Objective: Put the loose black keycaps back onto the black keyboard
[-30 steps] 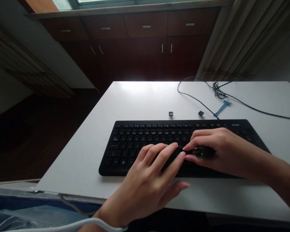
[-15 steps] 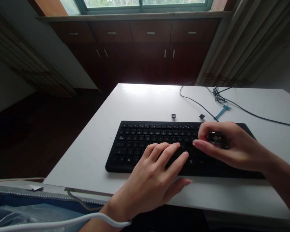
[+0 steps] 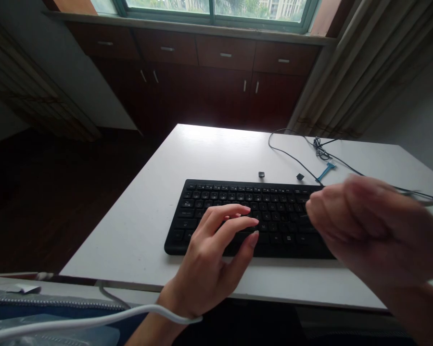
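A black keyboard (image 3: pixel 216 188) lies on the white table (image 3: pixel 137 192). My left hand (image 3: pixel 216 245) rests over its left and middle keys, fingers bent and apart, holding nothing. Over the keyboard's right end, my right hand (image 3: pixel 368 226) is curled into a fist and smeared by motion. What it holds, if anything, is hidden. Two small black keycaps, one upright keycap (image 3: pixel 261 175) and one turned keycap (image 3: pixel 300 177), lie just behind the keyboard. Close by is a small blue brush (image 3: pixel 325 171) with pale bristles.
A thin black cable (image 3: pixel 288 153) loops behind the keyboard to a tied bundle (image 3: pixel 321 149) and runs off right. A white cord (image 3: pixel 130 315) crosses my left wrist. Dark wooden cabinets (image 3: pixel 209 91) stand beyond the table, below a window.
My right hand has rolled over and moved right; the dark object earlier seen in its grip no longer shows. My left hand has shifted left, its fingers more curled. The camera view has tilted slightly.
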A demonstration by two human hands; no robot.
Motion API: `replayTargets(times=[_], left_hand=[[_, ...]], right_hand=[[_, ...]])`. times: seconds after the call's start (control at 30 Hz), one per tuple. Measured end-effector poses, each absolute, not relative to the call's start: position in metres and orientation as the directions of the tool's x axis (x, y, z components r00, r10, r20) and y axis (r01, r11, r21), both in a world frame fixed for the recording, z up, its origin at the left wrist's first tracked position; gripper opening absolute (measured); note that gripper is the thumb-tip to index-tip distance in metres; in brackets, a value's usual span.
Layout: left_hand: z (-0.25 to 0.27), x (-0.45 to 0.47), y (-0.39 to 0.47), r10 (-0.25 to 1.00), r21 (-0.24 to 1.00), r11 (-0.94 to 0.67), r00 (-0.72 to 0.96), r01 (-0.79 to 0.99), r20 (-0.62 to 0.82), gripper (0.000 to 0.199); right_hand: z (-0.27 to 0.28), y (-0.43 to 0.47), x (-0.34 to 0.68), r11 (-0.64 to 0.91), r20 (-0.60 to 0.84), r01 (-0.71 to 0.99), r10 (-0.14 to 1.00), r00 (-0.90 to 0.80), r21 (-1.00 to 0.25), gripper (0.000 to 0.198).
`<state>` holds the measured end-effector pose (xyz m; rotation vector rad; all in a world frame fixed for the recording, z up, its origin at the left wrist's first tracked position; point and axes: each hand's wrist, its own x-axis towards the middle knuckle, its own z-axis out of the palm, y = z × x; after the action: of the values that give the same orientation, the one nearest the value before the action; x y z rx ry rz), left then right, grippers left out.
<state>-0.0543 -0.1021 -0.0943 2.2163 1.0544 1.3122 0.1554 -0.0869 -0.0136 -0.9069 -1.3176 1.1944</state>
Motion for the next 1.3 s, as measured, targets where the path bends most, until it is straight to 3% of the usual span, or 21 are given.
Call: replayTargets(times=[0.1, 0.2, 0.4, 0.5, 0.57, 0.63, 0.73, 0.83, 0.97, 1.1, 1.3], left_hand=[[-0.095, -0.058, -0.101, 0.767, 0.664, -0.636, 0.225, 0.392, 0.601, 0.025], [-0.096, -0.057, -0.102, 0.755, 0.642, -0.648, 0.235, 0.411, 0.612, 0.026], [-0.095, -0.054, -0.102, 0.755, 0.632, -0.651, 0.275, 0.42, 0.595, 0.021], [-0.091, -0.062, -0.098, 0.752, 0.603, -0.657, 0.328, 0.453, 0.572, 0.02], [-0.084, -0.069, -0.092, 0.742, 0.551, -0.667, 0.384, 0.501, 0.549, 0.019], [-0.071, -0.076, -0.08, 0.731, 0.488, -0.679, 0.448, 0.549, 0.514, 0.019], [-0.045, -0.077, -0.05, 0.712, 0.372, -0.701, 0.566, 0.609, 0.415, 0.02], [-0.022, -0.066, -0.008, 0.682, 0.265, -0.728, 0.707, 0.632, 0.187, 0.025], [-0.013, -0.041, 0.049, 0.62, 0.204, -0.778, 0.78, 0.595, 0.091, 0.03], [-0.022, -0.025, 0.083, 0.576, 0.238, -0.797, 0.817, 0.555, 0.025, 0.036], [-0.034, -0.022, 0.092, 0.515, 0.351, -0.795, 0.856, 0.494, -0.039, 0.038]], right_hand=[[-0.028, -0.083, 0.15, 0.275, 0.284, -0.102, 0.955, -0.083, -0.956, 0.057], [-0.037, -0.083, 0.147, 0.207, 0.201, 0.028, 0.967, -0.156, -0.978, 0.055], [0.006, -0.087, 0.167, 0.271, 0.257, 0.061, 0.95, -0.179, -0.961, 0.057], [0.012, -0.065, 0.192, 0.347, 0.332, 0.182, 0.937, -0.106, -0.92, 0.058], [0.008, -0.04, 0.213, 0.361, 0.386, 0.422, 0.922, -0.03, -0.831, 0.056], [0.0, -0.016, 0.236, 0.327, 0.388, 0.724, 0.918, -0.089, -0.607, 0.048], [-0.014, 0.009, 0.266, 0.317, 0.165, 0.882, 0.947, -0.276, -0.349, 0.049], [-0.028, 0.015, 0.281, 0.279, 0.086, 0.905, 0.96, -0.265, -0.321, 0.053], [-0.042, 0.011, 0.289, 0.314, 0.144, 0.898, 0.949, -0.282, -0.308, 0.043], [-0.045, 0.01, 0.295, 0.323, 0.183, 0.895, 0.943, -0.278, -0.308, 0.038], [-0.045, 0.011, 0.295, 0.329, 0.125, 0.875, 0.944, -0.304, -0.355, 0.038]])
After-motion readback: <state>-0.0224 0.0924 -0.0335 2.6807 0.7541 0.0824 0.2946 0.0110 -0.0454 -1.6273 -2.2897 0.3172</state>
